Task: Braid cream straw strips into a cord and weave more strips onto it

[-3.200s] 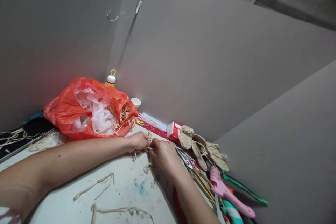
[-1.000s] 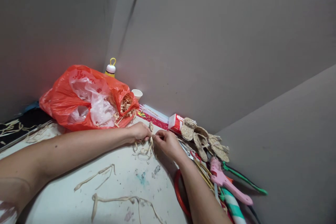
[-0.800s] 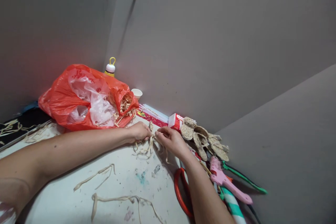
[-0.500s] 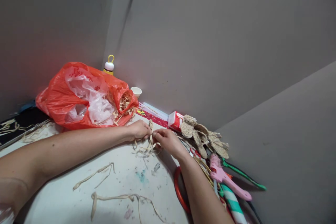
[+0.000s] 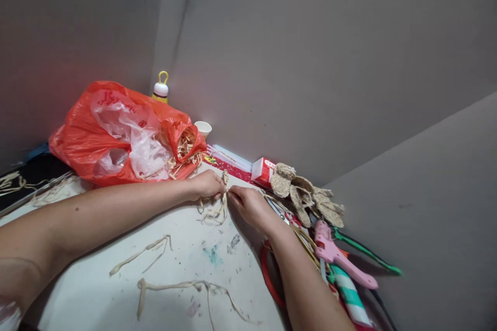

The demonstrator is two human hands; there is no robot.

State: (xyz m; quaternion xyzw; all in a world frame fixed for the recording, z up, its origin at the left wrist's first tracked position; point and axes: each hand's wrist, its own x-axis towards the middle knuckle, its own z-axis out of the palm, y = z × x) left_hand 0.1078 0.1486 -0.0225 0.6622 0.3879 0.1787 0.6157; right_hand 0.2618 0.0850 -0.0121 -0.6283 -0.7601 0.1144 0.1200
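Observation:
Between my two hands stands a small braid of pale straw strands (image 5: 225,178), its loose ends hanging down toward the white tabletop (image 5: 174,248). My left hand (image 5: 209,185) is closed on the braid from the left. From the right, my right hand (image 5: 248,204) pinches the strands just below the braided part, thumb against finger. Parts of the braid are covered by my fingers. More loose straw ends (image 5: 213,213) curl on the table under my left hand. Nearer to me lie two separate straw strips, one short (image 5: 142,255) and one long (image 5: 178,285).
A red plastic bag (image 5: 81,139) stuffed with straw sits back left, with a bottle (image 5: 160,89) and a white cup (image 5: 203,128) behind. Along the right lie woven straw pieces (image 5: 283,181), a red-white box (image 5: 263,171), a pink glue gun (image 5: 330,248), green-handled pliers (image 5: 365,253) and red-handled scissors (image 5: 267,274).
The whole view has shifted slightly. My right fingers have drawn in closer to the braid, and the loose ends below it hang narrower than before. My left hand keeps its hold.

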